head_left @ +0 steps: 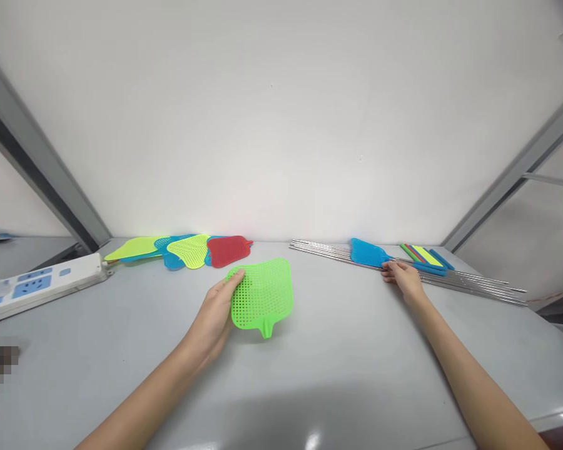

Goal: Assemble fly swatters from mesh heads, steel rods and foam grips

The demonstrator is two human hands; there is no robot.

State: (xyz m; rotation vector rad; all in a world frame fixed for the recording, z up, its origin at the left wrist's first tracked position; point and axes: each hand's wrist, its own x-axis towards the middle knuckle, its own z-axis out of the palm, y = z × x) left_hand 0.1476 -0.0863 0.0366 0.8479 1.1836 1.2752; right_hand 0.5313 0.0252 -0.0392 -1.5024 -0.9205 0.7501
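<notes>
My left hand grips a green perforated fly swatter head by its left edge, thumb on top. Its short socket points down toward me, and it is held above the table. To the right, my right hand reaches to a bundle of thin metal rods, fingers pinched together at the front rods. Just beyond those fingertips is the neck of a blue fly swatter lying across the rods. A blue handle tube shows past my knuckles. My fingertips partly hide the rod between them.
Yellow swatter heads, blue ones and a red swatter head overlap along the wall at left. Coloured handle tubes lie behind the rods at right. A white power strip sits at the left. A white wall bounds the grey table.
</notes>
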